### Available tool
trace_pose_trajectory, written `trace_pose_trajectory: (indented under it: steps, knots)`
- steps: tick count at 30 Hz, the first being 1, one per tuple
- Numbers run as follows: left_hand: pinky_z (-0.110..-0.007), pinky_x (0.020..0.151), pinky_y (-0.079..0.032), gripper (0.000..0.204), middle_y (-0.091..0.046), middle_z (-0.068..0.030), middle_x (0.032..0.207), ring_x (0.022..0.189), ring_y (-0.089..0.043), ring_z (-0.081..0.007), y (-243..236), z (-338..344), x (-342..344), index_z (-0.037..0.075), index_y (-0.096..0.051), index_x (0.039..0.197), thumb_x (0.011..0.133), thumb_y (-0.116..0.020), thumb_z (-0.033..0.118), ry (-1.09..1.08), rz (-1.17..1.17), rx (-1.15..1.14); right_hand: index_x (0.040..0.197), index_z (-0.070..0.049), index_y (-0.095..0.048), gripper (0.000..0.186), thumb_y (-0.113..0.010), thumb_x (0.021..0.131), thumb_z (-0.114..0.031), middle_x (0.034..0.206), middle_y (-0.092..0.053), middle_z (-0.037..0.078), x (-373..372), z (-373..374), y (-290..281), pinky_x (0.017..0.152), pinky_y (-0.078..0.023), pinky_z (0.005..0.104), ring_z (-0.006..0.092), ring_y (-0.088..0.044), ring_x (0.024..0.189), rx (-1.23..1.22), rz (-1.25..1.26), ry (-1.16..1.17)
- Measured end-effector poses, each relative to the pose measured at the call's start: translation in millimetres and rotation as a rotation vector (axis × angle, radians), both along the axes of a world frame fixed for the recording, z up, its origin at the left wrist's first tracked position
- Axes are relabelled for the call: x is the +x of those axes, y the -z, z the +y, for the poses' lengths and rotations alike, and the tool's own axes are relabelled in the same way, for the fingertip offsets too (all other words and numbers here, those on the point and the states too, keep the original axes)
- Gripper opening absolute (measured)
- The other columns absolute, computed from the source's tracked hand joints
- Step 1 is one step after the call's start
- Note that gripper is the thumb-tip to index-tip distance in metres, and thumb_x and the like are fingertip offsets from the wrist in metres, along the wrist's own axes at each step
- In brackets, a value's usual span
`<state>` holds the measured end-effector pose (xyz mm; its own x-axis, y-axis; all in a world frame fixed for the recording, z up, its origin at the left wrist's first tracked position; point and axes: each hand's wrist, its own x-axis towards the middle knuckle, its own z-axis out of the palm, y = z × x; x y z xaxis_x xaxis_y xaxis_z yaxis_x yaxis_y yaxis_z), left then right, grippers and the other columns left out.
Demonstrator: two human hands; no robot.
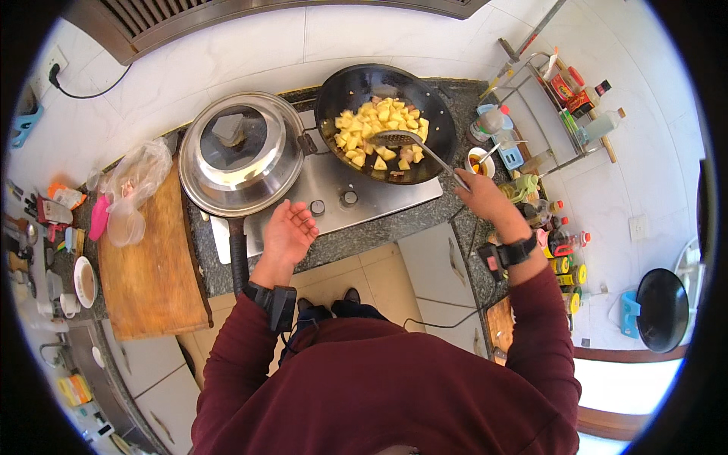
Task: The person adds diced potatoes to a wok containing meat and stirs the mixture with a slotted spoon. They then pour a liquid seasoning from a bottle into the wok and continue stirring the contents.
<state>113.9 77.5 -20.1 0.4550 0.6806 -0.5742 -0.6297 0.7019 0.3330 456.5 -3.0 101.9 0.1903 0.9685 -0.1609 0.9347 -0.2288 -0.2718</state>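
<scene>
A black wok (341, 98) on the steel gas stove (394, 193) holds cubed yellow pieces (379, 117), perhaps potato, with a few small pinkish bits. My right hand (489, 197) grips the handle of a slotted metal turner (393, 138), whose head rests among the cubes. On the left burner a second pan (237, 250) with a long dark handle is covered by a steel lid with a glass centre (262, 171). My left hand (290, 227) is open, palm up and fingers loosely curled, just right of that handle, touching nothing that I can see.
A wooden board (152, 288) with plastic bags (129, 212) lies left of the stove, beside a white bowl (86, 280) and the sink (98, 368). Condiment bottles (565, 243), a small bowl (480, 161) and a metal rack (553, 129) line the right. A black pan (661, 311) stands against the right wall.
</scene>
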Motion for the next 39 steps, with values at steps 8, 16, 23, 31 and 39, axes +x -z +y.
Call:
trace_pose_trajectory:
  steps: [8, 16, 23, 31, 39]
  knots:
    - [-0.031, 0.062, -0.042, 0.022, -0.052, -0.0022, 0.069, 0.064, -0.049, -0.0174, 4.5, -2.6, -5.7, 0.008, -0.055, 0.081, 0.085, -0.048, 0.028, 0.005, 0.069, -0.026, 0.112, -0.003, -0.049, 0.031, -0.050, 0.085, -0.016, 0.065, -0.054, 0.006, 21.2, -22.9, 52.6, 0.043, -0.040, 0.0274, 0.0120, -0.050, 0.048, 0.297, 0.597, 0.472]
    - [-0.031, 0.063, -0.042, 0.018, -0.052, -0.0014, 0.068, 0.064, -0.049, -0.0165, 4.8, -6.6, -16.0, 0.009, -0.055, 0.081, 0.083, -0.049, 0.026, -0.014, 0.091, -0.004, 0.088, -0.008, -0.041, 0.014, -0.046, 0.087, -0.021, 0.053, -0.040, 0.000, -11.9, 69.2, 90.6, 0.030, -0.029, 0.0239, 0.0088, -0.034, 0.035, 0.153, 1.348, 0.857]
    - [-0.031, 0.063, -0.043, 0.019, -0.052, -0.0018, 0.070, 0.066, -0.050, -0.0175, 3.1, -2.6, -21.7, 0.008, -0.055, 0.080, 0.085, -0.047, 0.026, -0.012, 0.075, 0.005, 0.095, -0.004, -0.047, 0.018, -0.047, 0.086, -0.019, 0.053, -0.041, 0.000, -6.0, 24.4, 50.6, 0.030, -0.031, 0.0246, 0.0090, -0.036, 0.034, 0.087, 1.109, 0.517]
    - [-0.030, 0.061, -0.042, 0.016, -0.052, -0.0004, 0.068, 0.063, -0.050, -0.0160, 2.4, -3.2, -17.0, 0.010, -0.055, 0.078, 0.082, -0.050, 0.025, 0.014, 0.105, 0.010, 0.097, -0.003, -0.049, 0.020, -0.047, 0.085, -0.019, 0.054, -0.042, 0.003, 10.4, 97.0, 58.2, 0.033, -0.032, 0.0269, 0.0116, -0.039, 0.036, 0.020, 0.922, 0.499]
    - [-0.030, 0.062, -0.043, 0.016, -0.052, -0.0010, 0.068, 0.064, -0.051, -0.0166, 5.7, -1.5, -13.5, 0.009, -0.055, 0.080, 0.082, -0.051, 0.024, 0.037, 0.049, 0.024, 0.109, -0.002, -0.052, 0.037, -0.055, 0.077, -0.022, 0.093, -0.058, 0.022, 7.3, 46.8, -18.7, 0.076, -0.044, 0.0391, 0.0370, -0.055, 0.088, 0.088, 0.071, -0.212]
